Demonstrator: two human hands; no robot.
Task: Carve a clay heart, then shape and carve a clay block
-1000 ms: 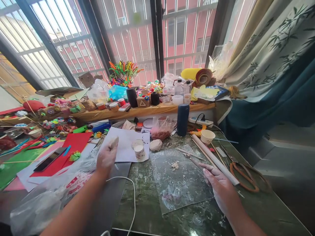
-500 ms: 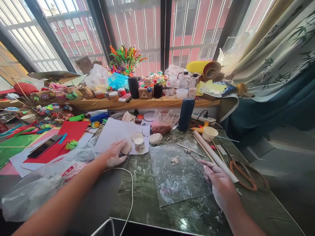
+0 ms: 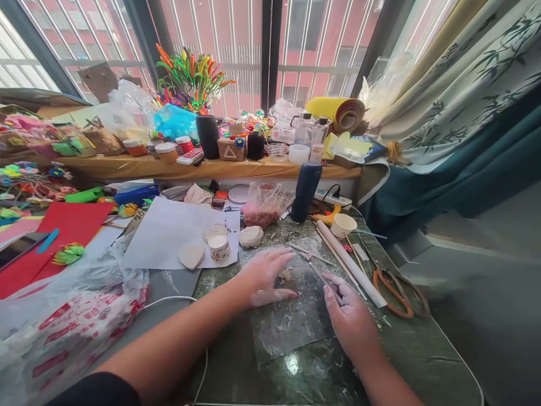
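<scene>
My left hand (image 3: 273, 276), dusted white, is over the clear plastic sheet (image 3: 291, 332) with thumb and fingers apart and nothing in it. Just past it are some pale clay crumbs (image 3: 286, 274). My right hand (image 3: 349, 310) grips a slender grey stick-like tool (image 3: 319, 273), its far end bearing bits of clay and pointing toward the left fingers. Another thin stick (image 3: 310, 254) lies at the sheet's far edge. On white paper (image 3: 158, 237) rest a flat pale clay piece (image 3: 191, 256) and a paper cup of white powder (image 3: 218, 248). A whitish clay lump (image 3: 251, 237) sits beside the paper.
Right of the sheet lie a pale rolling pin (image 3: 353, 265), orange-handled scissors (image 3: 393, 293) and a paper cup (image 3: 344, 225). A dark blue bottle (image 3: 306, 192) stands behind. Crumpled plastic bags (image 3: 84, 321) and red paper (image 3: 80, 217) cover the left; a crowded ledge (image 3: 253, 168) runs along the window.
My left hand has let go of the flat clay piece, leaving it on the paper, and has moved right over the plastic sheet. My right hand still grips the tool. The view has shifted right.
</scene>
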